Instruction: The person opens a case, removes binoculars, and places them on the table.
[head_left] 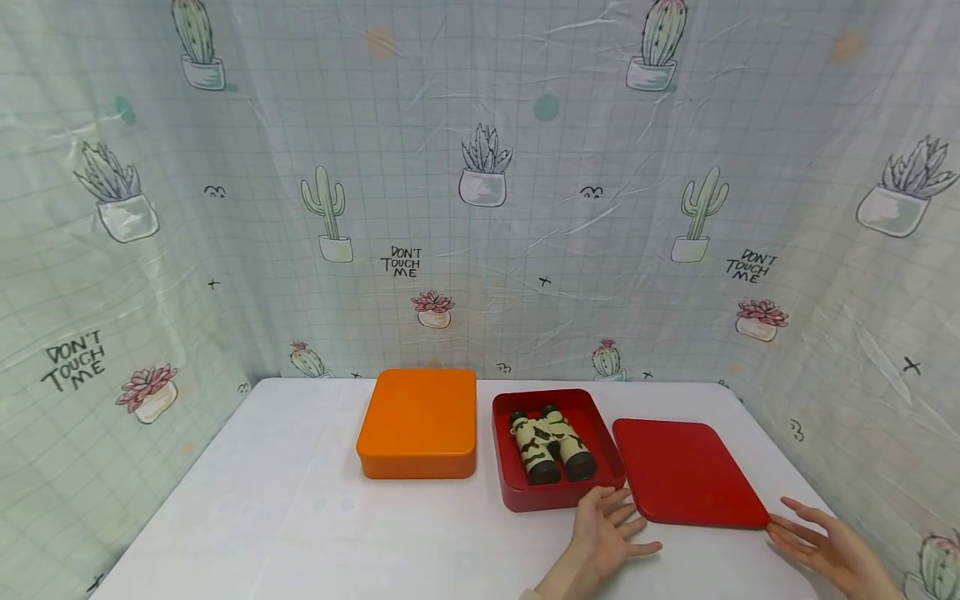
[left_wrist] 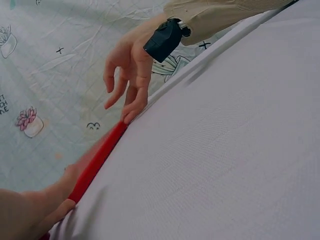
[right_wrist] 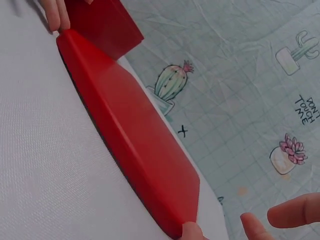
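Note:
A flat red lid point(head_left: 690, 473) lies on the white table. My left hand point(head_left: 603, 537) is at its front left corner, fingers spread, between the lid and the red box. At the lid's front right corner is my right hand point(head_left: 832, 552), its fingertips touching the edge and its thumb raised away. In the right wrist view the lid point(right_wrist: 125, 120) shows its rounded front side, with a fingertip at each end. The open red box point(head_left: 542, 498) stands just left of the lid. Inside it lie camouflage-patterned binoculars point(head_left: 534, 446) with black ends.
An orange box point(head_left: 418, 417) stands left of the red one, near the back of the white table point(head_left: 300, 525). A curtain point(head_left: 480, 100) printed with cacti hangs behind the table and along both sides.

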